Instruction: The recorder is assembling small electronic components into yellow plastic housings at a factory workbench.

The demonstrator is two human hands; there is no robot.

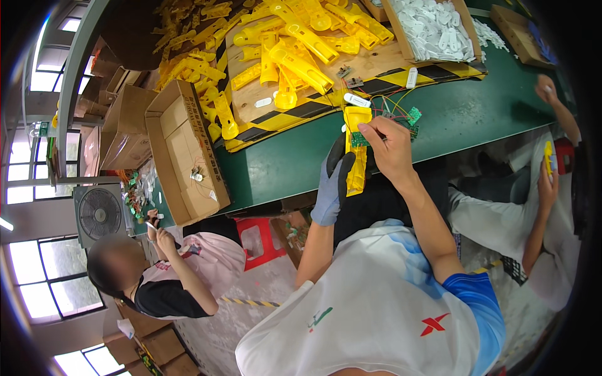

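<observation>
My left hand (334, 183), in a grey glove with dark fingers, is closed round a long yellow plastic shell (357, 172), held upright at the table's near edge. A small green circuit board (359, 139) lies across the upper part of the shell. My bare right hand (392, 149) pinches this board between thumb and fingers. Thin red and yellow wires run from there to another green board (414, 115) just beyond my right hand. A white oval piece (357, 100) sits at the top end of the shell. My fingers partly hide the boards.
Yellow shells (300, 59) lie heaped on a wooden board edged with striped tape. White parts fill a carton (433, 31) at the far right. An open cardboard tray (188, 150) stands on the left. Co-workers sit on both sides; one holds a yellow part (548, 156).
</observation>
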